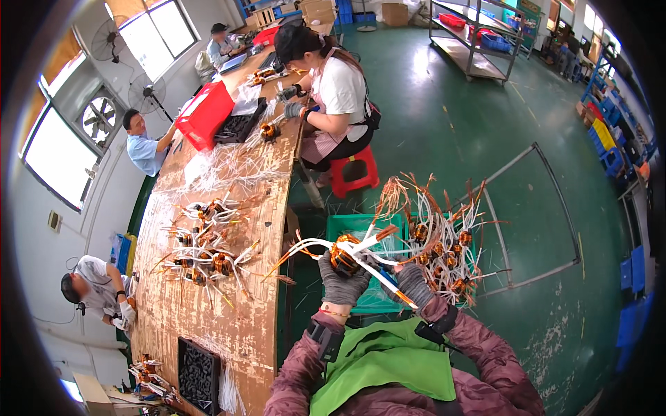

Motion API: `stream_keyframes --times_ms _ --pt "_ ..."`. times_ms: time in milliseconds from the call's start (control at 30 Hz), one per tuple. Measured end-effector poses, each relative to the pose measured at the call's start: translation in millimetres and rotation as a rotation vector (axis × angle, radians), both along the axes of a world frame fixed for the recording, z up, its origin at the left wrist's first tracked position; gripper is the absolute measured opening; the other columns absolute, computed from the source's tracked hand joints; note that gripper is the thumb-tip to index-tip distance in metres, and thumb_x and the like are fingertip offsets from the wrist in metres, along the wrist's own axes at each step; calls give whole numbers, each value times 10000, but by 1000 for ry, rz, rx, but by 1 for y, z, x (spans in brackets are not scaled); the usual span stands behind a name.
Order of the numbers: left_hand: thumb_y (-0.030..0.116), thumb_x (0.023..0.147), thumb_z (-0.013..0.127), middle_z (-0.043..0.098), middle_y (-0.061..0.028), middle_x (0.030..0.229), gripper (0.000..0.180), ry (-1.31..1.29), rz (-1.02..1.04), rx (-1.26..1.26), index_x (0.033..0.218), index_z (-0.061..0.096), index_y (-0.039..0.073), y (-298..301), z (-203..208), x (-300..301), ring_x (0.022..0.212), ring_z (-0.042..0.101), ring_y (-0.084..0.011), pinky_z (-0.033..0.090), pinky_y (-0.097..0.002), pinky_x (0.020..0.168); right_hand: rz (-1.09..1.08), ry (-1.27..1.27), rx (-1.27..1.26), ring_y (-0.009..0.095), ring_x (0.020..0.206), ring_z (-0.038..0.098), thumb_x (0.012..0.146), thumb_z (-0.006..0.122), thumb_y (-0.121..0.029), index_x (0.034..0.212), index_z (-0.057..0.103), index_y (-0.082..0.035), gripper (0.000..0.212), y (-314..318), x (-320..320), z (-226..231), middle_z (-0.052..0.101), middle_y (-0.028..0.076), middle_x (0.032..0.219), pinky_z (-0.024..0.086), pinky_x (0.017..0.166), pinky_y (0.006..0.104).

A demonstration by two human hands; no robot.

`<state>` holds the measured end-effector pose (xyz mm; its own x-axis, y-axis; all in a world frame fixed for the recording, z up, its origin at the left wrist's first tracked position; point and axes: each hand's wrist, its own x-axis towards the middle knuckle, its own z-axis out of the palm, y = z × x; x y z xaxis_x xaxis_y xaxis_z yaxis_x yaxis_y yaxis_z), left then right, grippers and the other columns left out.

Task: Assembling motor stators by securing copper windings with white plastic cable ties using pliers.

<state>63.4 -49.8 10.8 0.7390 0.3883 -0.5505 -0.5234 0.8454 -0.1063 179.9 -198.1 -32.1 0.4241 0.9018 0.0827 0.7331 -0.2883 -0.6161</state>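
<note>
In front of my body, my left hand, in a grey knit glove, is closed around a ring-shaped copper-wound coil. White-sleeved leads with bare copper ends spread out from the coil on both sides. My right hand, gloved the same way, is closed on one of its white-sleeved leads; the exact fingertip grip is partly hidden. Just beyond my right hand lies a heap of similar coils with tangled copper ends. Beneath the held coil shows a green crate.
To my left runs a worn wooden table bearing a group of coils, a black tray and loose clear strands. A co-worker sits farther along on a red stool. A metal frame lies on the floor at right.
</note>
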Motion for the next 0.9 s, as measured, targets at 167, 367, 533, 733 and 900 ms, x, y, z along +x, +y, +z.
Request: stream_keyframes --times_ms 167,367,533,733,900 --pt "522 761 530 538 -168 1087 622 86 -8 4 1183 498 66 0 -1 5 938 538 -327 456 -468 843 -86 255 1 348 771 590 723 673 -196 920 622 -59 245 10 5 22 617 162 856 466 657 412" --pt "331 750 590 599 -106 967 408 -123 -67 67 1068 558 78 -1 -4 15 857 583 -271 501 -440 798 -48 630 352 224 683 632 817 615 -184 1086 623 -43 304 6 12 -48 668 104 835 490 603 321" --pt "348 817 654 596 -72 1101 420 129 17 401 1168 542 147 31 30 -44 983 596 -222 521 -408 823 55 74 95 216 654 615 818 632 -177 1022 614 -15 261 2 -24 -21 645 89 804 495 598 338" --pt "275 880 589 553 -59 1072 383 226 243 832 1184 495 62 156 26 -143 960 554 -180 475 -315 867 -90 255 -205 265 669 602 812 626 -231 1007 598 -23 287 -39 -15 -53 607 153 774 487 602 368" --pt "274 894 567 579 -57 1079 362 1423 99 1742 1179 528 54 348 -63 -317 937 575 -189 444 -326 912 -142 572 -307 265 688 600 831 590 -269 1097 590 -77 328 -63 -17 -61 621 134 798 483 647 388"
